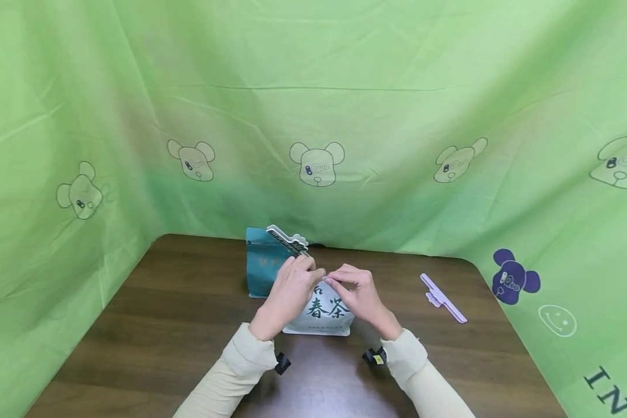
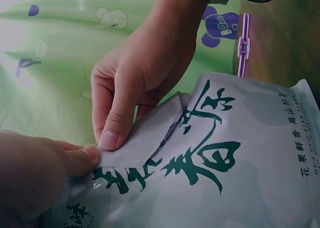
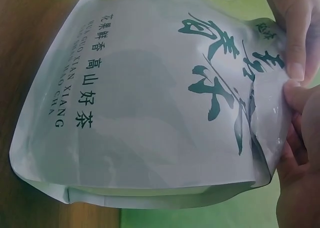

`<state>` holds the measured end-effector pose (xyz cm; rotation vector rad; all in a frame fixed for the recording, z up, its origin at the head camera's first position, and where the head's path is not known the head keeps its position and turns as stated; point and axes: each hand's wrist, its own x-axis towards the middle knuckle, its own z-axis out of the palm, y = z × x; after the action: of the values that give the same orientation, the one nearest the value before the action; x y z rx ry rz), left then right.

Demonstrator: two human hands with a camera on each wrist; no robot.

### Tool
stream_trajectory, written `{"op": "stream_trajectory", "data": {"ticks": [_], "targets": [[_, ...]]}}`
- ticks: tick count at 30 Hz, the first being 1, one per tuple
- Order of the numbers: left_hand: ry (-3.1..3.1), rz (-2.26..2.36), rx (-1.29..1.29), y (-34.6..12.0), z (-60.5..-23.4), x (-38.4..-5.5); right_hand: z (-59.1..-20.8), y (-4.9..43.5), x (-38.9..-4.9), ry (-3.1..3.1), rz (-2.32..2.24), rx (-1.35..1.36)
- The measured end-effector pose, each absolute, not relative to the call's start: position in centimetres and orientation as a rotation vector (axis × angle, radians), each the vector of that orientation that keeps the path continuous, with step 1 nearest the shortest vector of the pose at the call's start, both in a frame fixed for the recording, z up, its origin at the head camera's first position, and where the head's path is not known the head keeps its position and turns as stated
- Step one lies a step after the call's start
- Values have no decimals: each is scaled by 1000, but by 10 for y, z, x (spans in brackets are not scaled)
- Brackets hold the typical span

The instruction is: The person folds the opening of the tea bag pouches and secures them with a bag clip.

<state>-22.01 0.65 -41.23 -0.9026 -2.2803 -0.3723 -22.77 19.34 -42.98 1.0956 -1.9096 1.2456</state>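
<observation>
Pinching the folded top [image 2: 148, 139] of a white bag [image 1: 316, 320] with both the left hand [image 1: 292, 290] and the right hand [image 1: 359, 293]. Standing upright on a brown wooden surface [image 1: 162, 348], about midway between its left and right edges, with green lettering toward the wearer. Running left to right along the folded top's long axis, from one hand to the other, roughly parallel to the bag's base. Equally near for both, right at the fingertips. On the right, gripping with thumb in front and fingers behind; on the left, also gripping, but with finger placement partly hidden. Beyond the right hand, near the surface's right edge, a lilac clip [image 1: 442, 297], long axis slanting from far left to near right, well apart from the bag and nearer to the right hand. Behind the left hand, toward the far edge, a teal pouch [image 1: 260, 266].
</observation>
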Motion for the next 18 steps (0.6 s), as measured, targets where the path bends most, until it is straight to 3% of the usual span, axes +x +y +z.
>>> {"op": "stream_trajectory", "data": {"ticks": [18], "targets": [[-2267,-360,-902,4,-415,-222,-423,195,-219,-1993,1246,1111]]}}
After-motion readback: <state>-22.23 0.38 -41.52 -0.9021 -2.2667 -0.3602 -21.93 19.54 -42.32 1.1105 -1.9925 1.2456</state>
